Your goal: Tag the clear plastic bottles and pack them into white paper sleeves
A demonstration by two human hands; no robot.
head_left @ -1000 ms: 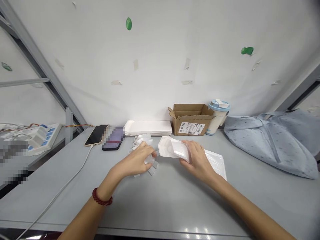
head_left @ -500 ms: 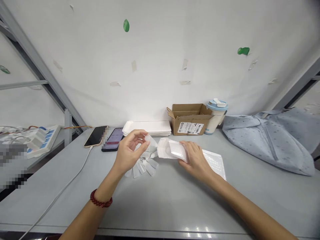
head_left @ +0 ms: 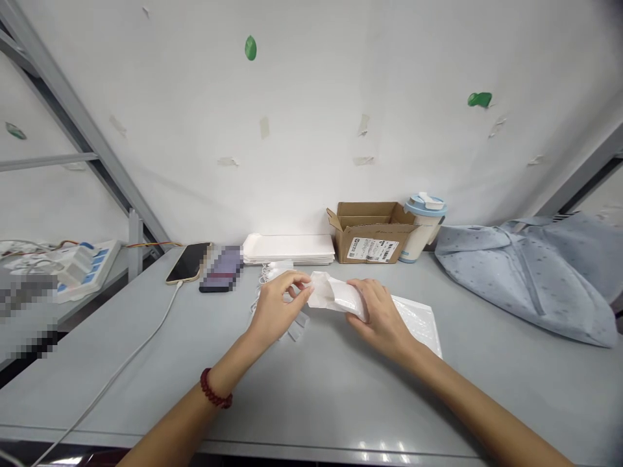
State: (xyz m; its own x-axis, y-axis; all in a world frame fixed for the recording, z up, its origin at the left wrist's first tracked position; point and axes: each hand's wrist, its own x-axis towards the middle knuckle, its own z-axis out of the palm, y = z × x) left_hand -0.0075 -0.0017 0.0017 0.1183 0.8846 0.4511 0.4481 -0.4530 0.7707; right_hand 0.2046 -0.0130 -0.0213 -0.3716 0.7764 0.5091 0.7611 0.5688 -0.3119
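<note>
Keeping padded envelope wide-mouthed, towards left edge of desk, is advised; body gripped by right hand. Left hand: curled at mouth, grip indiscernible.

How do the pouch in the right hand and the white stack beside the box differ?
Handling: the pouch is in the grip of the right hand; the stack is untouched. Shape: the pouch curves; the stack lies flat. Surface: the pouch looks bubbled; the stack's top looks smoother. Both are white.
</note>
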